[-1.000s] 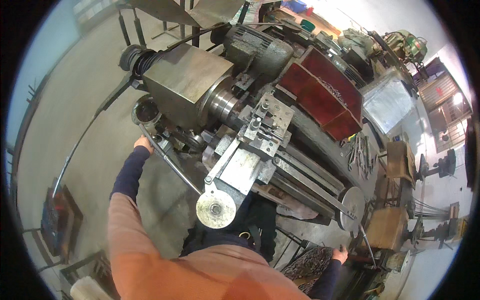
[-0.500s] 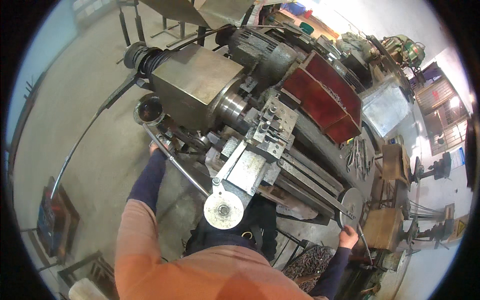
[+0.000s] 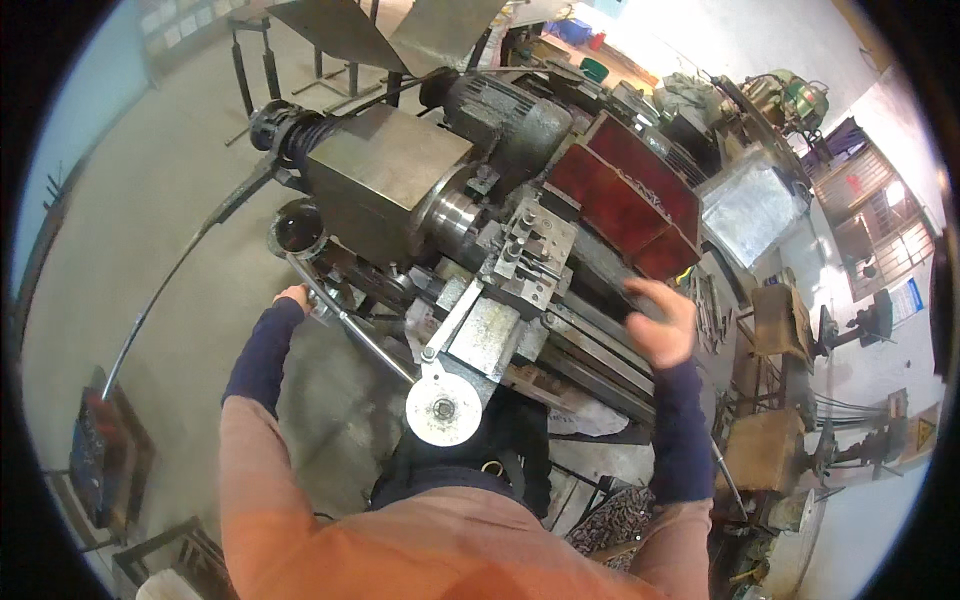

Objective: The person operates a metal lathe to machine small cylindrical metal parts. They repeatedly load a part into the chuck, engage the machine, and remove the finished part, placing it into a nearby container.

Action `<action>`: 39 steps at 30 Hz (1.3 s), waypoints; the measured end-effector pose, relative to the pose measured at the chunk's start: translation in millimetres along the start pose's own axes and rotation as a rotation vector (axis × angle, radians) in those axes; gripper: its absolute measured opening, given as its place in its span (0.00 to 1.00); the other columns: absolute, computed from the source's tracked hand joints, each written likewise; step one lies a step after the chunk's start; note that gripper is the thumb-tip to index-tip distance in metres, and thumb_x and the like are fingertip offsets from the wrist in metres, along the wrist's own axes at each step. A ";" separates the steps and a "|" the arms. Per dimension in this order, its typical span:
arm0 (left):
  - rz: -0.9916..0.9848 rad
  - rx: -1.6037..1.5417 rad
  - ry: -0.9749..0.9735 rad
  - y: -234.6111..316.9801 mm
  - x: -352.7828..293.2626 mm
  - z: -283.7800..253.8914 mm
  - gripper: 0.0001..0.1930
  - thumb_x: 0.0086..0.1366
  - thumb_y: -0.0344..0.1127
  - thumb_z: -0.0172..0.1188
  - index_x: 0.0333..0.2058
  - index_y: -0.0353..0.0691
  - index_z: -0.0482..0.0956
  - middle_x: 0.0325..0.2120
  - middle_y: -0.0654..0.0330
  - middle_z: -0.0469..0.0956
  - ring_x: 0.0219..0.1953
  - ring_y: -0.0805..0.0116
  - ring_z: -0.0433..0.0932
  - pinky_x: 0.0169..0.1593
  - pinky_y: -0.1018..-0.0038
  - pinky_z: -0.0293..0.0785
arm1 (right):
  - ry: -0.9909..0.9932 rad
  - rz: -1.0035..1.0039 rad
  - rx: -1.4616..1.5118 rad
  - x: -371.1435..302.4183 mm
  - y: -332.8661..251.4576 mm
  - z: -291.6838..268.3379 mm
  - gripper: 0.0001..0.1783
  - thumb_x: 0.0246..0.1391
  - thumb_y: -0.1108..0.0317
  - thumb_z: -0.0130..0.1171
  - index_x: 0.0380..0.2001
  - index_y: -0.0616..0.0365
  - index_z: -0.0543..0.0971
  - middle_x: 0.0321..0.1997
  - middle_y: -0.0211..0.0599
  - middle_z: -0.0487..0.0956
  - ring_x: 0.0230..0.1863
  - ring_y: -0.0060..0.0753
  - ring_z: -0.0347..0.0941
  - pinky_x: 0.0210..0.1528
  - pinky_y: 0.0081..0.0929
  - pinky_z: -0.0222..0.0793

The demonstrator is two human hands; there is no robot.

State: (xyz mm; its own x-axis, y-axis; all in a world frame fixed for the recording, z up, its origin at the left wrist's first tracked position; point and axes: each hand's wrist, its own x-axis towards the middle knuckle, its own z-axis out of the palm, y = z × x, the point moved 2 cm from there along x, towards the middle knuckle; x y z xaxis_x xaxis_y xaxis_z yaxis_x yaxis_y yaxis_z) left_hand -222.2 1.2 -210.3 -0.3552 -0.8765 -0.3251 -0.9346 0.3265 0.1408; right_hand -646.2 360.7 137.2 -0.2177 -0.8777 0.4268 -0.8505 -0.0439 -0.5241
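Observation:
My left hand is closed at a small metal part on the lathe's left side, below the boxy headstock; what its fingers hold is hidden. My right hand hovers over the bed rails, holding nothing, thumb and fingers curved apart. To its left are the bolted metal tool block and the shiny round spindle nose. A pale round disc sits at the cross slide's near end, close to my body. A long steel bar slants toward it from the headstock side.
Behind the rails stands a red metal tray. Several hand tools lie to its right. A motor sits behind the headstock. Near my right forearm, a container holds many small dark pieces. A pedal-like box stands at far left.
My right hand has let go of the round wheel at the bed's right end and moved up and left over the rails. My left hand stays by the same metal part.

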 end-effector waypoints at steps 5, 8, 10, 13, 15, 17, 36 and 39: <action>0.259 -0.107 0.480 -46.6 -52.5 -105.5 0.18 0.51 0.45 0.57 0.40 0.45 0.75 0.29 0.54 0.78 0.36 0.54 0.76 0.39 0.61 0.72 | -0.121 -0.290 -0.153 86.3 -18.4 99.8 0.19 0.26 0.64 0.55 0.29 0.58 0.79 0.33 0.40 0.77 0.37 0.43 0.70 0.42 0.32 0.67; 0.052 -0.111 0.819 -63.8 -120.8 -200.4 0.14 0.58 0.43 0.50 0.39 0.43 0.75 0.29 0.52 0.78 0.35 0.53 0.76 0.37 0.60 0.71 | -0.317 -0.040 -0.374 107.2 -14.7 146.8 0.18 0.24 0.61 0.54 0.24 0.53 0.82 0.32 0.39 0.79 0.37 0.44 0.70 0.44 0.35 0.67; 0.035 -0.025 0.952 -113.5 -151.6 -216.5 0.16 0.61 0.47 0.47 0.37 0.41 0.75 0.30 0.51 0.77 0.36 0.51 0.76 0.39 0.61 0.70 | -0.388 0.031 -0.477 113.9 -21.8 161.7 0.17 0.23 0.61 0.54 0.23 0.50 0.83 0.29 0.40 0.79 0.37 0.44 0.70 0.43 0.34 0.68; -0.330 0.099 0.654 -239.9 -155.7 -156.3 0.24 0.62 0.57 0.39 0.34 0.42 0.75 0.32 0.51 0.77 0.38 0.51 0.75 0.40 0.61 0.70 | -0.406 -0.003 -0.490 120.4 -35.2 171.8 0.16 0.23 0.61 0.54 0.22 0.47 0.83 0.27 0.38 0.79 0.37 0.43 0.71 0.43 0.33 0.68; -0.517 -0.070 0.713 -202.9 -159.5 -143.5 0.30 0.61 0.63 0.32 0.34 0.46 0.77 0.32 0.50 0.77 0.39 0.51 0.75 0.41 0.60 0.69 | -0.436 -0.045 -0.549 120.3 -33.7 169.6 0.16 0.25 0.60 0.54 0.23 0.45 0.83 0.28 0.38 0.79 0.38 0.42 0.71 0.44 0.32 0.67; -0.539 -0.065 0.642 -163.3 -174.9 -133.8 0.31 0.61 0.64 0.33 0.35 0.46 0.77 0.32 0.51 0.77 0.38 0.50 0.75 0.42 0.59 0.69 | -0.470 -0.060 -0.603 119.6 -30.2 168.4 0.16 0.26 0.59 0.54 0.24 0.44 0.83 0.29 0.37 0.80 0.38 0.40 0.72 0.44 0.32 0.67; 0.594 -0.621 0.542 158.1 -250.4 -206.5 0.14 0.57 0.40 0.56 0.34 0.34 0.77 0.28 0.53 0.78 0.31 0.54 0.77 0.35 0.68 0.72 | -0.182 -0.525 0.036 17.8 -70.3 96.0 0.15 0.23 0.68 0.57 0.23 0.60 0.78 0.32 0.41 0.73 0.35 0.43 0.67 0.36 0.35 0.66; 0.860 -0.633 0.307 250.4 -245.1 -193.4 0.14 0.57 0.44 0.55 0.31 0.38 0.78 0.22 0.51 0.75 0.27 0.53 0.75 0.31 0.67 0.69 | -0.197 -0.519 0.053 -7.4 -83.0 85.6 0.16 0.22 0.69 0.57 0.24 0.60 0.77 0.32 0.40 0.72 0.35 0.43 0.66 0.35 0.34 0.65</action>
State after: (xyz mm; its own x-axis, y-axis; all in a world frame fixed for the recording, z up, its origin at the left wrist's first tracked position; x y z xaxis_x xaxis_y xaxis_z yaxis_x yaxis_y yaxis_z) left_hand -365.8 229.3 85.5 -0.7799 -0.5233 0.3434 -0.1700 0.7051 0.6884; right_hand -533.0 330.0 114.5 0.3211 -0.8071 0.4955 -0.7958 -0.5136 -0.3208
